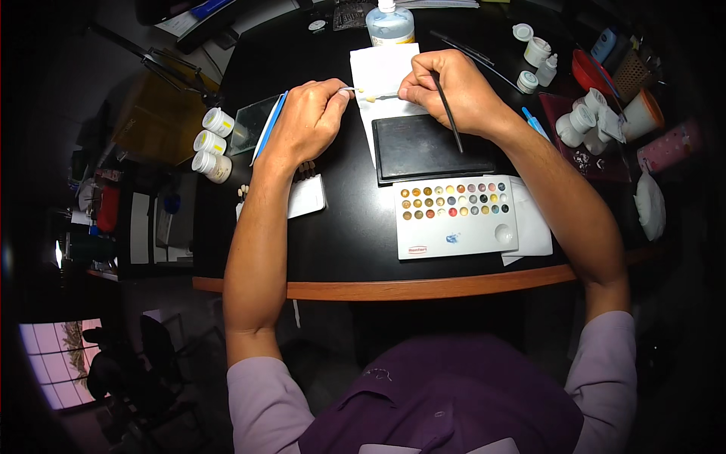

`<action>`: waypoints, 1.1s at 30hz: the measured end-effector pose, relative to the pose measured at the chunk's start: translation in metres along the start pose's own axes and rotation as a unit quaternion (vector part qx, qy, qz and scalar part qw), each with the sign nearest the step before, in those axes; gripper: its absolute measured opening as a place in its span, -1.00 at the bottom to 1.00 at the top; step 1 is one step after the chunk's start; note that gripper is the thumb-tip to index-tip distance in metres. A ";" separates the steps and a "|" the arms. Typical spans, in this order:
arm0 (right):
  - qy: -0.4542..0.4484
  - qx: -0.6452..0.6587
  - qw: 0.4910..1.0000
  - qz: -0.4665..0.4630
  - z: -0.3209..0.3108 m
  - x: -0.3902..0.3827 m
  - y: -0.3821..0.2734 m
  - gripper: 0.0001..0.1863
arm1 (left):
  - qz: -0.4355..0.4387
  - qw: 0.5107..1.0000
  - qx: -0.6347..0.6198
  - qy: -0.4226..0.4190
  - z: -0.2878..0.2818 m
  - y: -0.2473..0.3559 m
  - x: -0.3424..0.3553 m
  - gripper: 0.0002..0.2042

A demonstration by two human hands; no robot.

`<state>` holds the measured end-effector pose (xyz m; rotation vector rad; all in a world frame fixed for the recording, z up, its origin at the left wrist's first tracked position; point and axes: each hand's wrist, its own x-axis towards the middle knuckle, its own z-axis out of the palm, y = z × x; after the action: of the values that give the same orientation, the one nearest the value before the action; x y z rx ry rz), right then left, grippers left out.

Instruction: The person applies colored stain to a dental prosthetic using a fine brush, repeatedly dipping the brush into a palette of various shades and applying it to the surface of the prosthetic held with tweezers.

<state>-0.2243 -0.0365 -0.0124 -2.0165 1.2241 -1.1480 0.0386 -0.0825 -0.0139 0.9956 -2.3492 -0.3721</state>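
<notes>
My left hand pinches a thin pale stick between thumb and forefinger, with small cream pieces at or beside its end over white paper. My right hand grips a thin brush with a black handle; the handle slants down toward me and its tip is near the cream pieces. A black slab lies below the hands. A white palette with several coloured wells sits nearer the desk's front edge. A white case with cream tabs is partly behind my left forearm.
Several white jars and a glass plate with blue-handled tools stand at left. A bottle is at the back. Small containers, a red bowl, cups and a white pouch line the right. The desk's wooden edge crosses below.
</notes>
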 end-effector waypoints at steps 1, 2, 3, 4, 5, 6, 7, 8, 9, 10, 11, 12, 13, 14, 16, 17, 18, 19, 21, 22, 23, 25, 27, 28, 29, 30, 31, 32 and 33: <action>-0.001 0.001 1.000 0.002 0.000 0.000 0.001 -0.49 | -0.002 1.000 -0.001 -0.005 0.000 0.000 0.000 -0.66; 0.001 -0.001 1.000 0.006 0.001 0.001 0.001 -0.50 | 0.006 1.000 -0.002 0.001 0.001 -0.002 0.000 -0.67; 0.002 -0.003 1.000 0.010 0.002 0.001 0.001 -0.51 | 0.005 1.000 -0.003 0.000 0.001 -0.001 0.000 -0.67; 0.002 -0.003 1.000 0.011 0.002 0.000 0.001 -0.51 | -0.006 1.000 -0.002 -0.015 -0.001 0.000 0.001 -0.68; 0.002 0.001 1.000 0.003 0.003 0.000 0.001 -0.51 | -0.016 0.999 0.000 -0.029 -0.002 0.001 0.001 -0.68; 0.002 0.004 1.000 -0.005 0.003 -0.001 0.001 -0.50 | -0.016 0.999 -0.001 -0.029 -0.002 0.001 0.001 -0.68; 0.002 0.004 1.000 -0.005 0.004 -0.001 0.001 -0.50 | -0.016 0.999 -0.003 -0.028 -0.002 0.001 0.001 -0.68; 0.001 0.000 1.000 -0.007 0.004 -0.001 0.002 -0.50 | -0.015 1.000 -0.005 -0.027 -0.002 0.001 0.000 -0.68; 0.000 -0.004 1.000 -0.008 0.004 -0.001 0.003 -0.50 | -0.016 0.999 -0.006 -0.027 -0.002 0.002 0.000 -0.68; -0.001 -0.004 1.000 -0.008 0.004 -0.001 0.003 -0.50 | -0.019 0.999 -0.009 -0.029 -0.003 0.003 -0.001 -0.68; 0.001 0.001 1.000 -0.011 0.005 -0.002 0.003 -0.51 | -0.021 0.999 -0.012 -0.031 -0.003 0.004 -0.001 -0.68; 0.002 0.005 1.000 -0.015 0.005 -0.002 0.003 -0.51 | -0.021 0.999 -0.012 -0.030 -0.003 0.005 -0.002 -0.68; 0.002 0.005 1.000 -0.015 0.005 -0.002 0.004 -0.51 | -0.025 0.999 -0.013 -0.031 -0.003 0.005 -0.003 -0.68; 0.002 0.005 1.000 -0.016 0.006 -0.003 0.006 -0.52 | -0.028 0.999 -0.014 -0.031 -0.003 0.006 -0.003 -0.68; 0.002 0.001 1.000 -0.014 0.004 -0.003 0.007 -0.52 | -0.022 0.999 -0.014 -0.035 -0.003 0.006 -0.002 -0.68; -0.008 -0.002 1.000 -0.018 0.002 -0.003 0.007 -0.53 | -0.016 0.999 -0.014 -0.038 -0.003 0.006 -0.002 -0.67; -0.019 -0.006 1.000 -0.020 -0.002 -0.004 0.007 -0.54 | -0.010 0.999 -0.013 -0.031 -0.003 0.005 -0.002 -0.67; -0.019 -0.009 1.000 -0.011 -0.007 -0.005 0.000 -0.54 | -0.006 1.000 -0.016 -0.026 -0.003 0.006 -0.003 -0.66; -0.146 -0.101 0.983 0.047 -0.023 -0.005 -0.014 -0.49 | -0.010 0.999 -0.032 -0.017 -0.007 0.007 -0.003 -0.66; -0.158 -0.113 0.979 0.054 -0.028 -0.007 -0.014 -0.50 | -0.005 0.999 -0.033 -0.015 -0.008 0.008 -0.004 -0.66; -0.162 -0.117 0.978 0.060 -0.035 -0.011 -0.016 -0.50 | 0.000 0.999 -0.035 -0.012 -0.008 0.010 -0.004 -0.66; -0.186 -0.127 0.972 0.073 -0.045 -0.015 -0.018 -0.51 | 0.001 0.999 -0.040 -0.011 -0.010 0.016 -0.004 -0.66; -0.196 -0.137 0.969 0.068 -0.047 -0.024 -0.008 -0.49 | 0.033 0.999 0.002 -0.017 -0.009 0.021 -0.006 -0.66; -0.158 -0.107 0.981 0.034 -0.046 -0.031 -0.005 -0.53 | 0.017 0.999 -0.005 -0.035 -0.009 0.026 -0.007 -0.66; -0.121 -0.076 0.990 0.000 -0.047 -0.036 -0.002 -0.57 | 0.011 0.999 -0.013 -0.030 -0.006 0.025 -0.008 -0.66; -0.118 -0.104 0.986 -0.051 -0.050 -0.040 -0.003 -0.53 | 0.033 0.999 -0.013 -0.026 -0.005 0.022 -0.009 -0.66; -0.132 -0.105 0.984 -0.054 -0.051 -0.043 -0.006 -0.53 | 0.053 0.998 -0.013 -0.020 -0.006 0.023 -0.012 -0.65; -0.080 -0.093 0.992 -0.019 -0.052 -0.047 -0.011 -0.54 | 0.031 0.999 -0.010 -0.020 -0.006 0.023 -0.016 -0.64; -0.026 -0.085 0.996 0.016 -0.055 -0.051 -0.020 -0.53 | 0.023 1.000 -0.015 -0.009 -0.006 0.026 -0.015 -0.64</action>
<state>-0.2749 0.0185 0.0107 -2.1278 1.3641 -0.9991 0.0361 -0.0539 -0.0036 0.9262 -2.3708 -0.3999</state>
